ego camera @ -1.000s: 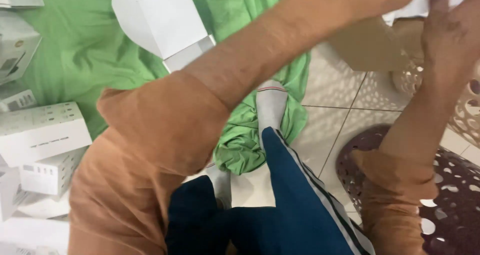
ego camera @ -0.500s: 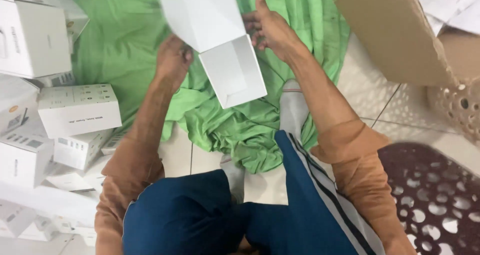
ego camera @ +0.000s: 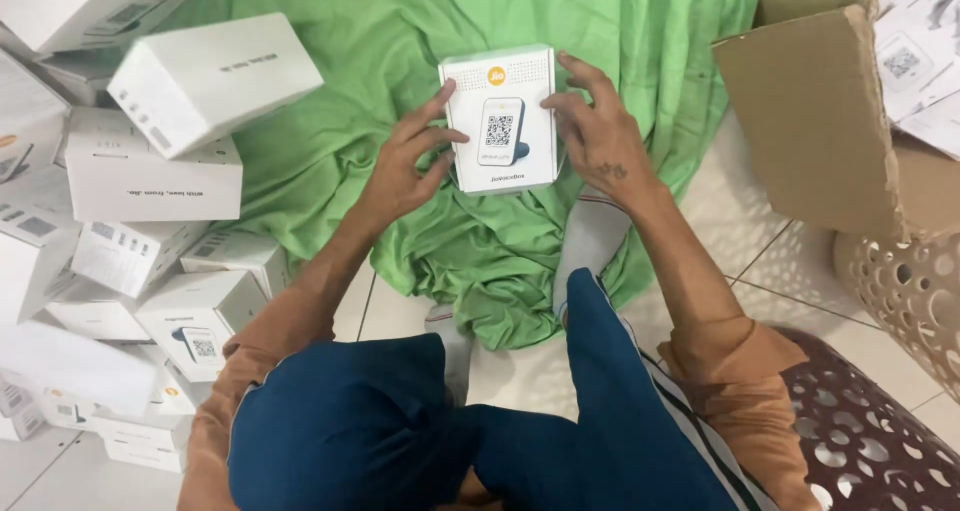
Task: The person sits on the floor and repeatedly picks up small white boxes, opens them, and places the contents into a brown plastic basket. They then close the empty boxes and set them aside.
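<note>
A small white product box (ego camera: 502, 121) with a printed picture on its top lies on a crumpled green cloth (ego camera: 420, 91) in front of me. My left hand (ego camera: 405, 166) grips its left edge with fingers spread over the side. Its right edge is held by my right hand (ego camera: 598, 136), fingers curled along the side. Both sleeves are orange, and my knees in dark blue trousers fill the bottom of the view.
A heap of several white boxes (ego camera: 150, 181) is piled at the left. An open brown cardboard carton (ego camera: 815, 121) stands at the upper right with printed sheets (ego camera: 915, 61) in it. A perforated cream basket (ego camera: 905, 286) and a dark perforated stool (ego camera: 850, 441) sit at the lower right on the tiled floor.
The box was held open-ended and tilted above the cloth. Now it lies flat, picture side up, with both hands clasping its sides.
</note>
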